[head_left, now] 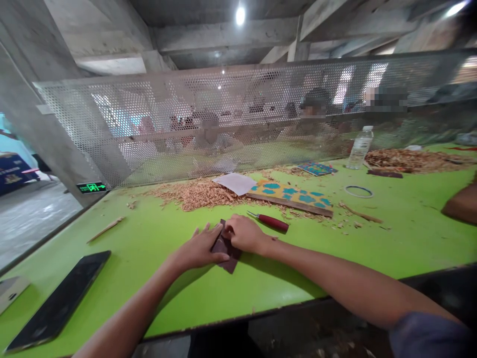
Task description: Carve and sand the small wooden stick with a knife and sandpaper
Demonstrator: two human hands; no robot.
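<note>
A dark maroon sheet (228, 258), probably sandpaper, lies on the green table (156, 278) in front of me. My left hand (199, 247) rests flat on its left edge with fingers stretched out, thumb on the sheet. My right hand (244, 233) is curled into a closed grip on top of the sheet; whatever sits under its fingers is hidden. A red-handled knife (271, 222) lies just right of my right hand.
Wood shavings (194, 193) are heaped behind, beside a painted board with blue spots (294, 196) and a white paper (236, 182). A dark phone (59, 301) lies at left, a thin stick (106, 228), a ring (358, 191), a water bottle (360, 147). Another person's arm (462, 203) shows at right. Perforated screen (223, 114) at back.
</note>
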